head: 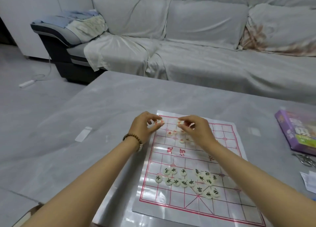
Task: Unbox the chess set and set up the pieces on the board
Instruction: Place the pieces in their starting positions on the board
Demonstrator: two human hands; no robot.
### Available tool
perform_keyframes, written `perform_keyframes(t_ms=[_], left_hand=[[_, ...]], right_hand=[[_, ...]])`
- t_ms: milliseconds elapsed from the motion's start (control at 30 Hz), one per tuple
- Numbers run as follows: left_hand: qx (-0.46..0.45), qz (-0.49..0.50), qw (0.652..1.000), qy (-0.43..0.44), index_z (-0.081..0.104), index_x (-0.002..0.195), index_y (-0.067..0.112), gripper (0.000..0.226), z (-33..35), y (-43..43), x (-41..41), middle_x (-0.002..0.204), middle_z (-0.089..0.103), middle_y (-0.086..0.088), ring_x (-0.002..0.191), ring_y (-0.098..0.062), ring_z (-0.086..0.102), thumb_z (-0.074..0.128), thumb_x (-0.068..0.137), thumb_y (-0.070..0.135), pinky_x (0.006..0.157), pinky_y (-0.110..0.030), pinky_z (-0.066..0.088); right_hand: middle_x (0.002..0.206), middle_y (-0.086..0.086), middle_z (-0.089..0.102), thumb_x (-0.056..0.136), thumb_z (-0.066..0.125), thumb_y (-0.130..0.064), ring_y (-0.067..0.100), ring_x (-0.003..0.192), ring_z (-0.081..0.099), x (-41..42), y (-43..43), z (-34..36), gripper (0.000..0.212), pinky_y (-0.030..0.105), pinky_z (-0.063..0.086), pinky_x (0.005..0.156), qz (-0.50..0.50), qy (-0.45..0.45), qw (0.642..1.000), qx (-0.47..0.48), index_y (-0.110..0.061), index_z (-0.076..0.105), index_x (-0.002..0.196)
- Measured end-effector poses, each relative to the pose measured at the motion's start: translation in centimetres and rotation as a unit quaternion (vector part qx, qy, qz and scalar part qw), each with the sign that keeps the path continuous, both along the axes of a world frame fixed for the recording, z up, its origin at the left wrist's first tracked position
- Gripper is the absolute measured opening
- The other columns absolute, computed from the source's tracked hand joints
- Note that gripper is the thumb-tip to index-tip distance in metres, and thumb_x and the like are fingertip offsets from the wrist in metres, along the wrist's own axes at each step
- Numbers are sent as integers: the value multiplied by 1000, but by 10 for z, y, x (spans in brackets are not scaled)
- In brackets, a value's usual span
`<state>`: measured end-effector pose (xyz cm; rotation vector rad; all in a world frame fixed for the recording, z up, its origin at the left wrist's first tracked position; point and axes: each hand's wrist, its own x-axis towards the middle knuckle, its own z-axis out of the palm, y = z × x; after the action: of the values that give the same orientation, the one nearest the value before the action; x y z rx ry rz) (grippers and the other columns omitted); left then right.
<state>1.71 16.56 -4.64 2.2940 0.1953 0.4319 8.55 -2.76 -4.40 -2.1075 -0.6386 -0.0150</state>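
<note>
Both hands reach to the far end of the board (pixel 172 201), a thin sheet with a red grid lying flat on the grey table (pixel 111 107). The left hand (pixel 145 126) pinches a red-marked piece (pixel 160 123) between thumb and fingertips at the board's far left corner. The right hand (pixel 195 129) pinches a second red-marked piece (pixel 180 122) the same way, further right along the same far edge (the two hands are near each other but apart). Just below them a few loose red pieces (pixel 171 133) lie scattered on the far half, partly hidden by the right hand. The black pieces (pixel 184 181) sit in an untidy cluster on the near half, between the two forearms. A beaded bracelet (pixel 135 139) circles the left wrist. A purple box (pixel 297 132) lies at the table's right edge, well apart from the board, with some paper (pixel 309 180) nearer the camera. A covered sofa (pixel 205 39) stands beyond the table.
</note>
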Motion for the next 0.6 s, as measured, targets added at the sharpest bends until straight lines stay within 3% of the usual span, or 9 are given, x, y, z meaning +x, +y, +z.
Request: perform_keyframes(t_ms=[200, 467, 600], left_hand=[[15, -74, 996, 54, 67, 107, 21, 28, 2, -44, 59, 97, 59, 5, 81, -7, 50, 65, 83, 36, 72, -18, 41], [6, -84, 983, 161, 67, 106, 21, 31, -28, -54, 93, 97, 59, 4, 84, -12, 55, 71, 78, 34, 72, -20, 47], [8, -110, 977, 180, 60, 118, 19, 36, -21, -52, 91, 111, 60, 0, 92, -11, 54, 62, 86, 35, 76, -19, 45]], right_hand=[[79, -4, 64, 81, 72, -16, 15, 73, 58, 45, -83, -11, 19, 15, 44, 67, -106, 43, 992, -48, -18, 71, 100], [88, -5, 61, 82, 71, -23, 9, 82, 54, 62, -96, -36, 25, 13, 40, 72, -60, 48, 991, -106, -17, 70, 106], [100, -6, 59, 85, 68, -25, 5, 85, 52, 61, -101, -29, 29, 11, 40, 71, -74, 74, 989, -109, -20, 65, 113]])
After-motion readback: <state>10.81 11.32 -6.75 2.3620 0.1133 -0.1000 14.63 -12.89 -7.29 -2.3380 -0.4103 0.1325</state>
